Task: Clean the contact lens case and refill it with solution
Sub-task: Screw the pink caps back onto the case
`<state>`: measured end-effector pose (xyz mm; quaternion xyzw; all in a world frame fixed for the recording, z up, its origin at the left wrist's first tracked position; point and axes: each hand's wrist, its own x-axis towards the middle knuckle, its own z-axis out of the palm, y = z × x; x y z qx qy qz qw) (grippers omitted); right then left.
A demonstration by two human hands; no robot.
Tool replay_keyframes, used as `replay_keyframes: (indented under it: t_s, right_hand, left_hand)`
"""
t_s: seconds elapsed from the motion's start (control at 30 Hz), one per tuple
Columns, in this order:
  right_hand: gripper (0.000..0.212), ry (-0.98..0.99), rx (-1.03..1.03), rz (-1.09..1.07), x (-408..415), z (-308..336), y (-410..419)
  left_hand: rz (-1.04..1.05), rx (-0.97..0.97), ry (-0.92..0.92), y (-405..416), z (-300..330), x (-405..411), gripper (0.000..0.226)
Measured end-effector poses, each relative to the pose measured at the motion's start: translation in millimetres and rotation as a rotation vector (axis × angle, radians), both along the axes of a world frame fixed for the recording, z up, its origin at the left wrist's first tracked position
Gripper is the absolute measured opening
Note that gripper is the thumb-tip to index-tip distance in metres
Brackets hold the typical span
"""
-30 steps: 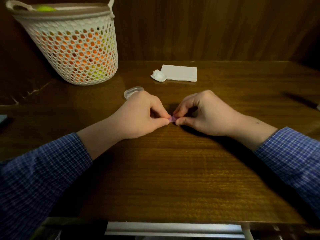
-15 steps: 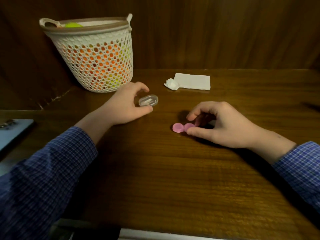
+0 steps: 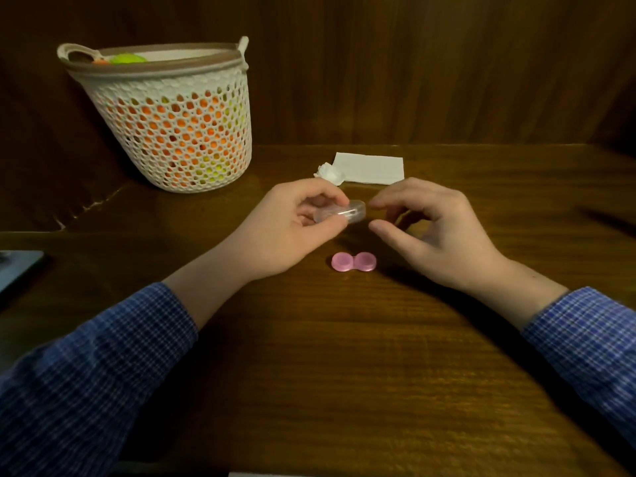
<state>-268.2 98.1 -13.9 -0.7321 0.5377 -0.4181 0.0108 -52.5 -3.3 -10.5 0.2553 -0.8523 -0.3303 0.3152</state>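
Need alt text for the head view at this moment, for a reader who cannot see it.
A person's left hand pinches a small clear plastic case above a wooden table, and the right hand reaches toward it with empty, curled fingers. A pink contact lens case lies closed on the table below them; a mesh basket and white tissues sit behind.

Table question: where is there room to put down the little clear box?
The widest bare patch of table is the near wood between the two sleeves, below the pink lens case. Another lies right of the folded tissue. It is crowded where the left hand holds the clear box beside the right hand.
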Motion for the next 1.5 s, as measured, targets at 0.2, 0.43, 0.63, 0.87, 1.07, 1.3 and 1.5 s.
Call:
replay_keyframes:
  t_s: [0.2, 0.43, 0.63, 0.87, 1.07, 1.3, 1.5]
  right_hand:
    - [0.02, 0.157, -0.133, 0.109, 0.6, 3.6, 1.6]
    - [0.024, 0.299, -0.189, 0.117, 2.4, 9.1, 3.2]
    - [0.024, 0.343, -0.233, 0.079, 7.5, 8.6, 1.8]
    - [0.015, 0.066, -0.181, 0.076, 4.7, 5.1, -0.4]
    - [0.008, -0.492, 0.044, -0.097, 9.7, 1.3, -5.0]
    - [0.013, -0.743, 0.217, -0.066, 6.8, 3.7, -4.7]
    - [0.033, -0.15, 0.473, 0.054, -5.7, -3.3, 6.0]
  left_hand:
    - [-0.026, 0.14, 0.082, 14.1, 1.2, -6.0, 0.03]
    - [-0.023, 0.243, 0.133, 14.4, 1.6, -3.9, 0.045]
    - [-0.024, 0.35, 0.165, 13.7, 0.1, -3.9, 0.047]
    - [-0.073, 0.475, 0.168, 9.6, -0.4, -1.9, 0.057]
    - [-0.148, 0.513, 0.075, 8.3, -0.3, -1.6, 0.078]
    - [-0.125, 0.62, 0.181, -1.4, -0.5, 3.4, 0.081]
    - [0.016, 0.642, 0.2, -18.0, -4.3, 13.1, 0.083]
